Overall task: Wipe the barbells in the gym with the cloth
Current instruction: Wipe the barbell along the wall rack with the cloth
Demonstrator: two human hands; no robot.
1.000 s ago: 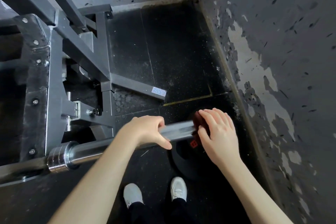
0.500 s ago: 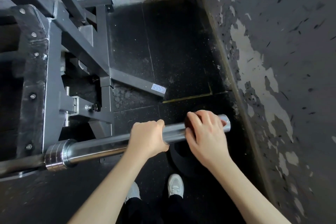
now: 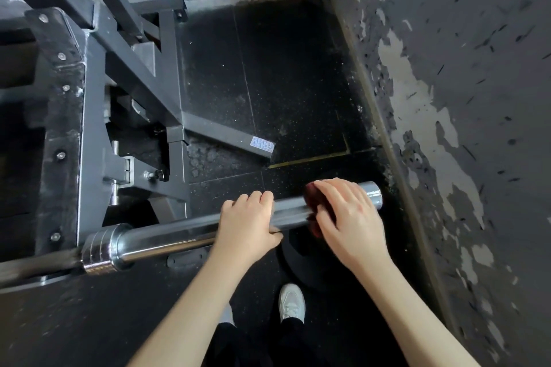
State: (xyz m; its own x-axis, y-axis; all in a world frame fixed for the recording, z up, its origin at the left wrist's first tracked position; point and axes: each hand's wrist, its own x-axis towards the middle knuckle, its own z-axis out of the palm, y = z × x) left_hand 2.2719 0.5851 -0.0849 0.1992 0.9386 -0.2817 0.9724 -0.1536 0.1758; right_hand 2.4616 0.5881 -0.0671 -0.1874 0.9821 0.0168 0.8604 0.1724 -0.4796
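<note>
One chrome barbell (image 3: 167,237) is carried by the dark steel rack (image 3: 89,98), its sleeve projecting past the rack's right edge toward the flaking wall (image 3: 447,68). The sleeve is gripped at mid-length by the left hand (image 3: 247,223), fingers curled over it. Just beside it, near the sleeve's free end, one dark red cloth (image 3: 313,194) is clamped round the metal by the right hand (image 3: 346,217), with one black plate (image 3: 295,259) and one white shoe (image 3: 291,302) seen on the floor below.
</note>
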